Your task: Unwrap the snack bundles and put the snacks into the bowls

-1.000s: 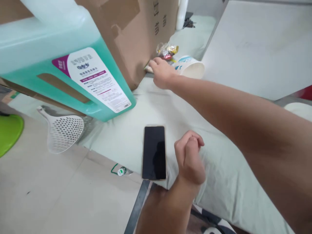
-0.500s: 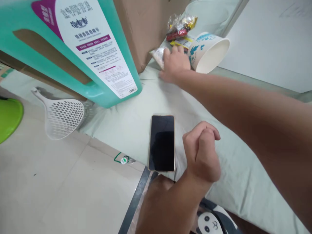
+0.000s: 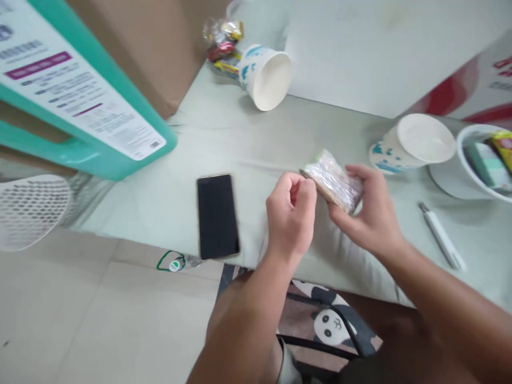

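My right hand (image 3: 370,210) grips a small flat packet in shiny clear plastic wrap (image 3: 334,181), thumb below and fingers at its right end. What the packet contains is hard to make out. Curled closed, my left hand (image 3: 290,213) pinches at the packet's left corner, its fingertips partly hidden. Both hands are above the pale green cloth (image 3: 256,144) on the table. A dark-screened phone (image 3: 218,216) lies to the left of my left hand. To the right of my right hand stands a paper cup (image 3: 412,144).
A second paper cup (image 3: 266,77) lies tipped beside wrapped snacks (image 3: 224,40). Left are a large teal bottle (image 3: 140,149), a cardboard box (image 3: 160,64) and a white slotted scoop (image 3: 34,210). Right are a white pen-like stick (image 3: 442,237) and a filled white tub (image 3: 452,178).
My right hand has come back from beside the tipped cup, bringing the packet to my left hand. The left hand has met its corner. The view has shifted right.
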Demonstrator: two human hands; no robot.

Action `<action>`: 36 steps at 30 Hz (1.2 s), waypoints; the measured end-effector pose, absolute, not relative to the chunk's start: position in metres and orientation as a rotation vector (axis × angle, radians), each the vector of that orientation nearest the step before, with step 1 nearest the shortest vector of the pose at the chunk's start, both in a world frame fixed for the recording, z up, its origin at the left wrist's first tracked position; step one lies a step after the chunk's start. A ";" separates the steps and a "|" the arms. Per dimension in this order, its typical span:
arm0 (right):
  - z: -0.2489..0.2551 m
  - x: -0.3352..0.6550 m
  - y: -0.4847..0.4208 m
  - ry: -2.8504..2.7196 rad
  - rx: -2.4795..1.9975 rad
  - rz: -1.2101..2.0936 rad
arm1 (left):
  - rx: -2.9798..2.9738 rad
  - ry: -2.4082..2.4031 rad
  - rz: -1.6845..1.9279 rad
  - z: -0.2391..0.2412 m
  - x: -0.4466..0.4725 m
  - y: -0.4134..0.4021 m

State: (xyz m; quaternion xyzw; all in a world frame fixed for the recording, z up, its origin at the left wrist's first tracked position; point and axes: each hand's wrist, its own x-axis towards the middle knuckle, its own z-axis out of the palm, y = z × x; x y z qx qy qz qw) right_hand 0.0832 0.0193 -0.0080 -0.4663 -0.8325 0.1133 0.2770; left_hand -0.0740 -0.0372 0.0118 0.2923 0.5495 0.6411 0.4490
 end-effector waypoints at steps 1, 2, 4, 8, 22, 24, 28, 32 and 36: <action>-0.011 0.105 0.004 -2.153 -1.332 0.302 | 0.764 1.346 1.461 0.011 -0.065 -0.034; -0.015 0.123 -0.009 -2.075 -1.411 0.311 | 0.802 1.314 1.339 0.010 -0.054 -0.030; -0.023 0.148 -0.028 -1.932 -1.519 0.297 | 0.832 1.255 1.172 0.006 -0.029 -0.026; -0.031 0.171 -0.036 -1.818 -1.481 0.151 | 0.769 1.179 1.041 -0.006 0.019 -0.024; -0.020 0.269 -0.009 -1.839 -1.638 0.298 | 0.989 1.147 1.183 -0.030 0.049 0.006; -0.025 0.282 -0.007 -1.856 -1.800 0.310 | 1.032 1.164 1.187 -0.035 0.047 0.010; -0.033 0.293 -0.004 -1.917 -2.007 0.383 | 1.139 1.196 1.146 -0.039 0.043 0.013; -0.022 0.287 -0.002 -1.780 -1.968 0.627 | 1.266 1.175 1.099 -0.041 0.042 0.011; 0.001 0.265 -0.013 -1.445 -1.560 1.256 | 1.417 1.131 1.068 -0.051 0.043 0.007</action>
